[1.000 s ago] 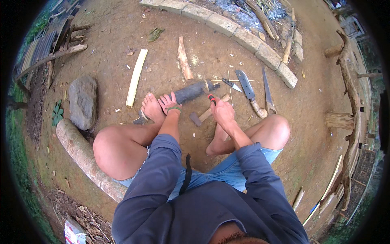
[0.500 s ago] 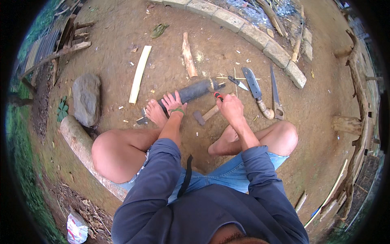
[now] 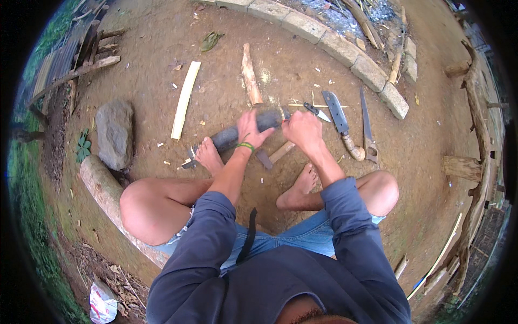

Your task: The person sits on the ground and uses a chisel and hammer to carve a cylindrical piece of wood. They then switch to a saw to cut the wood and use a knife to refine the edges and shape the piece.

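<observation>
A dark grey cylinder (image 3: 226, 138), perhaps a length of bamboo or pipe, lies slantwise on the ground in front of me. My left hand (image 3: 252, 132) rests on its middle, fingers apart. My bare left foot (image 3: 208, 155) presses against its near left end. At the right end, my right hand (image 3: 303, 129) is closed around the red-and-black handle of a tool; its tip is hidden by the hand, and its kind cannot be made out. A hammer (image 3: 272, 156) lies just below the cylinder, between my hands and feet. A peeled stick (image 3: 250, 73) touches the cylinder's far side.
Right of my hand lie a small knife (image 3: 317, 111), a large cleaver-like blade (image 3: 337, 110) and a handsaw (image 3: 367, 121). A pale split strip (image 3: 186, 100) and a grey rock (image 3: 114, 132) are to the left. I sit on a log (image 3: 105, 186). Stone blocks (image 3: 337, 48) curve across the back.
My left hand has slid right along the cylinder, away from my foot. My right hand has moved up and slightly left, against the cylinder's end, covering the tool's handle.
</observation>
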A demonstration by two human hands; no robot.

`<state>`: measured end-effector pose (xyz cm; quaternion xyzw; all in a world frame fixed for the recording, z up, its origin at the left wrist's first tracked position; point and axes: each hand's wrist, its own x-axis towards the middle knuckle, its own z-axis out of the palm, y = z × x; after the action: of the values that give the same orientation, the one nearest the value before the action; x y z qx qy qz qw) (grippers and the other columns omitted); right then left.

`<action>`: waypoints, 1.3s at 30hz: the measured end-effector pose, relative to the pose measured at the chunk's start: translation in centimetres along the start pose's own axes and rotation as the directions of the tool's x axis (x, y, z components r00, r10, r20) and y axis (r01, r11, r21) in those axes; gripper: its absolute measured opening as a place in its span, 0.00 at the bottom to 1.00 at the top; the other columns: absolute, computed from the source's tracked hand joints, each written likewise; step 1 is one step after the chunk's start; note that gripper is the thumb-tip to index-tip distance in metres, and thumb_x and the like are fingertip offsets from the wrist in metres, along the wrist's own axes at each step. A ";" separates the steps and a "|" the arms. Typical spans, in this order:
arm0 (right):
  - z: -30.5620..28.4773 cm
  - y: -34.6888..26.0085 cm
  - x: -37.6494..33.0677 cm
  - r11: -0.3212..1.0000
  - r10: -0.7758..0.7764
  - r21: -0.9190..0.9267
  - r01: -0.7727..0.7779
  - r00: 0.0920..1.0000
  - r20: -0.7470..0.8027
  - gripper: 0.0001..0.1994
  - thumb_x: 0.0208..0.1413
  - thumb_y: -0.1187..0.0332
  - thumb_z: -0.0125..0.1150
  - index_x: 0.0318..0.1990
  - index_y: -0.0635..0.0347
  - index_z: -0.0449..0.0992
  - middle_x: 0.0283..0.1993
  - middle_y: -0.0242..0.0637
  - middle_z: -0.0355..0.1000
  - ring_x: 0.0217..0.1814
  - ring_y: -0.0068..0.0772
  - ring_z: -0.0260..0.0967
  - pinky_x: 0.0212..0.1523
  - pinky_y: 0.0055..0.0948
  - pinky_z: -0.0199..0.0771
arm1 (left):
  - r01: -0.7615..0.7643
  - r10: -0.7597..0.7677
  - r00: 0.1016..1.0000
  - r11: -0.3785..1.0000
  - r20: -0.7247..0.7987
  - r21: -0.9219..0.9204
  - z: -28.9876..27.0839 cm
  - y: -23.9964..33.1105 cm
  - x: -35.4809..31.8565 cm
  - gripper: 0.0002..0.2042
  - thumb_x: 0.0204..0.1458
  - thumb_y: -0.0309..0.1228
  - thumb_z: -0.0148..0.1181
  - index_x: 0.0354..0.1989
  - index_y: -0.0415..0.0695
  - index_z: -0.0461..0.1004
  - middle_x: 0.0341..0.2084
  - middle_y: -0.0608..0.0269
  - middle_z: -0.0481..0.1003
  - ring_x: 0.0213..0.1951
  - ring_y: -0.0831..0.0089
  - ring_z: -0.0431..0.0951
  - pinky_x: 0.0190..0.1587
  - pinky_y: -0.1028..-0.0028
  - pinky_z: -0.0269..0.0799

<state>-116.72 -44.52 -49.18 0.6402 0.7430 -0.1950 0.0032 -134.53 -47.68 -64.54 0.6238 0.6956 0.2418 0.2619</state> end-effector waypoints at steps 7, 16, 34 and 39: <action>-0.7 -1.2 3.1 0.947 0.133 0.302 -0.108 0.989 -0.064 0.27 0.62 0.48 0.44 0.42 0.68 0.77 0.40 0.60 0.77 0.47 0.59 0.75 0.49 0.49 0.75 | -0.304 0.282 0.953 0.892 -0.114 -0.334 -0.9 10.0 3.4 0.30 0.44 0.26 0.67 0.60 0.42 0.67 0.51 0.47 0.74 0.54 0.54 0.76 0.55 0.64 0.72; 15.0 9.2 1.6 0.985 -0.101 0.150 0.089 0.992 0.073 0.16 0.55 0.67 0.57 0.52 0.55 0.75 0.55 0.47 0.71 0.57 0.49 0.69 0.55 0.43 0.72 | 0.050 0.106 0.984 0.618 0.146 -0.784 -3.6 7.4 8.4 0.08 0.54 0.27 0.66 0.41 0.43 0.78 0.28 0.74 0.75 0.29 0.85 0.71 0.32 0.80 0.69; 20.4 9.5 -3.1 0.803 -0.313 -0.401 0.441 0.884 0.346 0.18 0.59 0.67 0.51 0.57 0.51 0.72 0.61 0.39 0.66 0.67 0.42 0.60 0.67 0.50 0.57 | 0.050 0.035 0.995 0.661 0.098 -0.749 -2.0 8.4 9.3 0.12 0.56 0.36 0.67 0.26 0.49 0.70 0.19 0.80 0.65 0.22 0.87 0.60 0.26 0.79 0.58; 15.6 10.5 -2.3 0.902 -0.252 -0.145 0.406 0.769 0.587 0.14 0.53 0.62 0.59 0.43 0.59 0.81 0.47 0.48 0.77 0.51 0.48 0.75 0.53 0.42 0.74 | 0.061 0.052 0.990 0.688 0.133 -0.723 -1.4 8.6 9.5 0.13 0.55 0.38 0.67 0.26 0.50 0.70 0.19 0.80 0.65 0.23 0.86 0.60 0.26 0.78 0.58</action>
<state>-110.10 -50.17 -65.98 0.4078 0.8300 -0.2690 0.2692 -129.91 -37.32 -58.37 0.4835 0.5247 0.4509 0.5363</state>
